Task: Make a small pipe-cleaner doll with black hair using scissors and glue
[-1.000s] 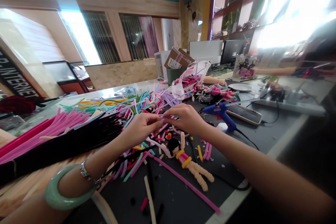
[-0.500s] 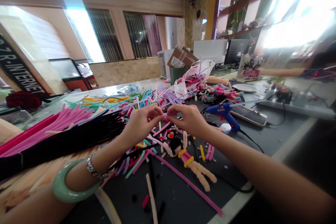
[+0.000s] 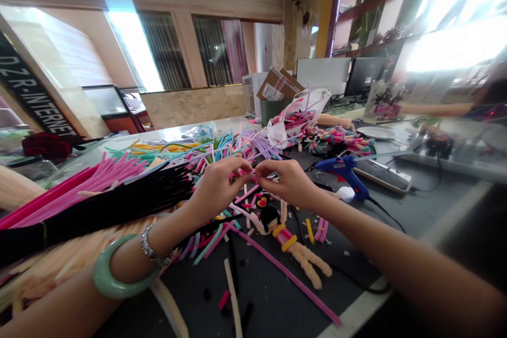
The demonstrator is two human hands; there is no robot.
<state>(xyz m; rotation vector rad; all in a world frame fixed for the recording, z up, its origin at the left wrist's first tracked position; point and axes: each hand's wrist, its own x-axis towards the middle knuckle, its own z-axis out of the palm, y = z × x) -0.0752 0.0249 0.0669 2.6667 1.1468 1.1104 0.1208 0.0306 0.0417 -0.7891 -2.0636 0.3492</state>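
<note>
My left hand and my right hand meet fingertip to fingertip over the middle of the table. Both are closed in a pinch on a small pink piece of pipe cleaner, mostly covered by the fingers. Just below them lies a pipe-cleaner doll with black hair, a pink and yellow top and beige limbs. Cut bits of pipe cleaner surround it, and a long pink pipe cleaner runs diagonally past its legs.
Bundles of black and pink pipe cleaners lie on the left. To the right are a blue glue gun with its cord and a phone. Behind stand a plastic bag and a cardboard box. Another person's arm reaches in at right.
The whole view has shifted slightly, so things sit a little farther right. Both hands keep their fingertips together, with the fingers a bit closer around the small piece.
</note>
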